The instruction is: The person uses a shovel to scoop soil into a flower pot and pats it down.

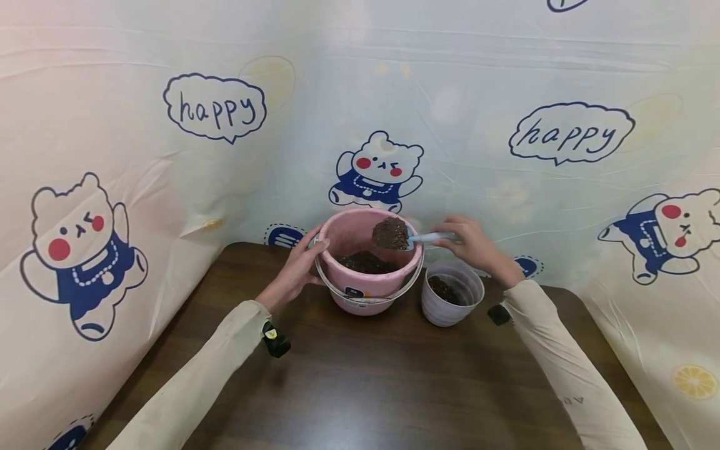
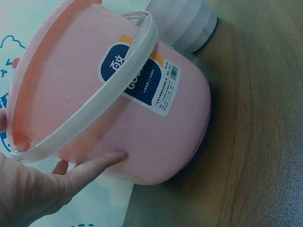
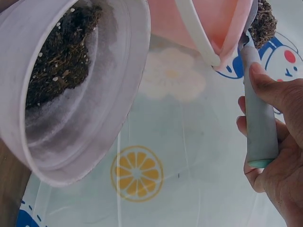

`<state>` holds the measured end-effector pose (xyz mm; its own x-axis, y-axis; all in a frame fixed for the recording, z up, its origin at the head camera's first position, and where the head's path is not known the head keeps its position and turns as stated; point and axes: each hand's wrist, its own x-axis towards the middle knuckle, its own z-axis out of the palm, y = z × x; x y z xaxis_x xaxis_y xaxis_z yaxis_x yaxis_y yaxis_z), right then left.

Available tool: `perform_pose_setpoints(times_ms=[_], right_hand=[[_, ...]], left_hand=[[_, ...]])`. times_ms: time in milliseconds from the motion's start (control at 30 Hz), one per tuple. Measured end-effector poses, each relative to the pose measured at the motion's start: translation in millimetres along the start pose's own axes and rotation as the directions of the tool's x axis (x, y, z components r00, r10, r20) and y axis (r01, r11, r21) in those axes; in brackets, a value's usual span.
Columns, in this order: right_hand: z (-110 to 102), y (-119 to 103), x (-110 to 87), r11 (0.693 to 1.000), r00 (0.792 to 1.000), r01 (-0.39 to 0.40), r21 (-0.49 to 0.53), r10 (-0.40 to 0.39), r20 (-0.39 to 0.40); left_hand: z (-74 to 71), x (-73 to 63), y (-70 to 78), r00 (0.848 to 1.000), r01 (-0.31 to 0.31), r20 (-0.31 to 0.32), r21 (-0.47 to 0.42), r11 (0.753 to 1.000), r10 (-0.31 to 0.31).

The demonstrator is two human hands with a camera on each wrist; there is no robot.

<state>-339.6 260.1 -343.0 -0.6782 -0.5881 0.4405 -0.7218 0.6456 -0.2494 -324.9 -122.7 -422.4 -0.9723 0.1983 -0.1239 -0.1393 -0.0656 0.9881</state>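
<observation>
2 hands busy: our L hand point(image 1: 298, 269) grips the pink bucket point(image 1: 388, 285) at left; R hand point(image 1: 471, 242) grasps the trowel point(image 1: 427, 237), soil point(image 1: 389, 234) heaped on it over the bucket's right. We're prob. mid-scoop; next move calls for a level carry to the pot point(image 1: 441, 314), just right.

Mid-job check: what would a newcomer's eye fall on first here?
Likely the dark soil heaped on the trowel, held by the right hand over the pink bucket. That bucket comes next, its left rim gripped by the left hand. Then the pale pot to its right in the head view, holding more soil.
</observation>
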Motion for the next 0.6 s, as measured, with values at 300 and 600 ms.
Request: perform_pose_setpoints(times_ms=[300, 600], right_hand=[[-7, 4, -14.4, 0.999, 0.998, 0.046, -0.005, -0.046, -0.048], [-16, 10, -24.3, 0.999, 0.996, 0.049, 0.007, -0.048, -0.082]], left_hand=[[0.4, -0.4, 0.0, 1.000, 0.004, -0.010, 0.009, 1.000, -0.004], [0.3, 0.3, -0.6, 1.000, 0.005, -0.004, 0.014, 1.000, -0.005]])
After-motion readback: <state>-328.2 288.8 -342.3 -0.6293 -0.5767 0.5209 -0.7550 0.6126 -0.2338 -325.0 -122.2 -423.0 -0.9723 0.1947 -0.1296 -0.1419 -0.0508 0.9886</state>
